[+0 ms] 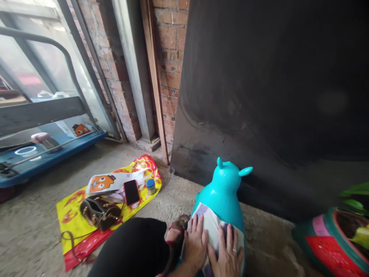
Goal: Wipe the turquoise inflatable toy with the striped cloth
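A turquoise inflatable animal toy (223,200) with two ears stands on the concrete floor, its head toward the dark board. Over its back lies a white and purple cloth (208,219). My left hand (196,244) rests flat on the cloth with the fingers stretched forward. Beside it, my right hand (227,252) is also spread flat on the cloth; a ring shows on one finger. Both hands press from above and neither grips the cloth. Part of the toy's rear is hidden under the hands and cloth.
A yellow and red plastic sheet (67,215) on the floor bears a brown handbag (100,213), a phone (132,192) and a blue-lidded jar (150,186). A blue cart (72,157) stands left, a potted plant (325,242) right. The dark board (259,96) leans behind the toy.
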The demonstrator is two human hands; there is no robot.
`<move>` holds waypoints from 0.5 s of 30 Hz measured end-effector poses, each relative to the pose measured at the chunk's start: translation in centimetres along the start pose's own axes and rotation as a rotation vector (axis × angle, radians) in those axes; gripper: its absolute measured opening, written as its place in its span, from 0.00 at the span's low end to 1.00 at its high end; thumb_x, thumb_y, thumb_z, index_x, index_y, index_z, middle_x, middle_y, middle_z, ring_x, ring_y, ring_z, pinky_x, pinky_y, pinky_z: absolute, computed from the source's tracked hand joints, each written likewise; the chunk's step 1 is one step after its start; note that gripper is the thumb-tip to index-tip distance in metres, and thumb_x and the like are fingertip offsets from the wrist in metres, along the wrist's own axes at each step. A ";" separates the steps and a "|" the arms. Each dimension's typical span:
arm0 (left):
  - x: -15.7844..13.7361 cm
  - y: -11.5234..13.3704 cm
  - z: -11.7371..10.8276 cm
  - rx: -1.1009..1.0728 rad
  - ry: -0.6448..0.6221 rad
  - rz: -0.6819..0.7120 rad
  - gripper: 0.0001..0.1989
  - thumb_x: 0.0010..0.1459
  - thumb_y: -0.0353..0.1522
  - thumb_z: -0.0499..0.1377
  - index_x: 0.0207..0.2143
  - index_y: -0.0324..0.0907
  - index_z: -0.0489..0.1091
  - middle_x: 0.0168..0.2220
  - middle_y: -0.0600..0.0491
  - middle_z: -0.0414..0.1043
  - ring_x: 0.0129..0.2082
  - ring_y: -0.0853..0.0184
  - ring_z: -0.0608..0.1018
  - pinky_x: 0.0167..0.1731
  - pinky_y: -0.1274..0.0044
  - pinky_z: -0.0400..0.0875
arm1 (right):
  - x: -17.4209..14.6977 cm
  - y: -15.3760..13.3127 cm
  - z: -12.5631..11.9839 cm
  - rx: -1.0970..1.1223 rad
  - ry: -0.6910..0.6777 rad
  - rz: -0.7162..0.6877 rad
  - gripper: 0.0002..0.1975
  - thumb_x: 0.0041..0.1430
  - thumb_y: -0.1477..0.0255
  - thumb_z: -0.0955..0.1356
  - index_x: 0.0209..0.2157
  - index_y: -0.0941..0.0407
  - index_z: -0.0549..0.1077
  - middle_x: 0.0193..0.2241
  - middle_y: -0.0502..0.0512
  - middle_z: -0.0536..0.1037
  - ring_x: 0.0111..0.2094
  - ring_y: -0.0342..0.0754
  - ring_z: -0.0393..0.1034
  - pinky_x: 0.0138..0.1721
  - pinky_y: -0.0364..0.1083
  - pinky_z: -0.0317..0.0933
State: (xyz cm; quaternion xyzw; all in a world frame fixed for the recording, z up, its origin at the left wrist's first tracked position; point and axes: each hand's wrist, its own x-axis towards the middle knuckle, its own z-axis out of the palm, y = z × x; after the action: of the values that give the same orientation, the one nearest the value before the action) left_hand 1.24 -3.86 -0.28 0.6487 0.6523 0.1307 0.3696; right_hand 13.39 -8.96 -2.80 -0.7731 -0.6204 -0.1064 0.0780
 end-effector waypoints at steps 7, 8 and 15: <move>7.5 2.2 -1.0 -0.049 -0.079 0.027 0.29 0.63 0.38 0.39 0.66 0.48 0.40 0.70 0.53 0.30 0.69 0.60 0.40 0.64 0.58 0.45 | 7.7 -0.5 0.6 -0.051 -0.083 0.018 0.32 0.60 0.55 0.57 0.62 0.56 0.58 0.67 0.65 0.41 0.66 0.67 0.32 0.55 0.71 0.45; 8.7 2.5 -1.1 -0.053 -0.085 0.033 0.29 0.63 0.38 0.38 0.66 0.47 0.39 0.70 0.53 0.29 0.69 0.61 0.39 0.64 0.60 0.45 | 8.8 -0.6 0.8 -0.052 -0.082 0.034 0.32 0.60 0.56 0.58 0.62 0.57 0.56 0.67 0.67 0.39 0.66 0.68 0.31 0.55 0.71 0.44; 12.4 3.2 -1.5 -0.061 -0.095 0.133 0.30 0.64 0.39 0.36 0.66 0.38 0.41 0.70 0.50 0.35 0.68 0.62 0.40 0.66 0.70 0.39 | 12.6 -1.5 0.8 -0.052 -0.097 0.107 0.34 0.59 0.58 0.61 0.63 0.59 0.53 0.66 0.74 0.36 0.66 0.69 0.28 0.57 0.71 0.40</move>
State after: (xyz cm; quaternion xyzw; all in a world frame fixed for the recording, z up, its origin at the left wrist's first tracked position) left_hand 4.05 8.72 -1.05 0.6845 0.5853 0.1437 0.4102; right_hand 14.61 3.47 -0.31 -0.8112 -0.5783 -0.0805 0.0333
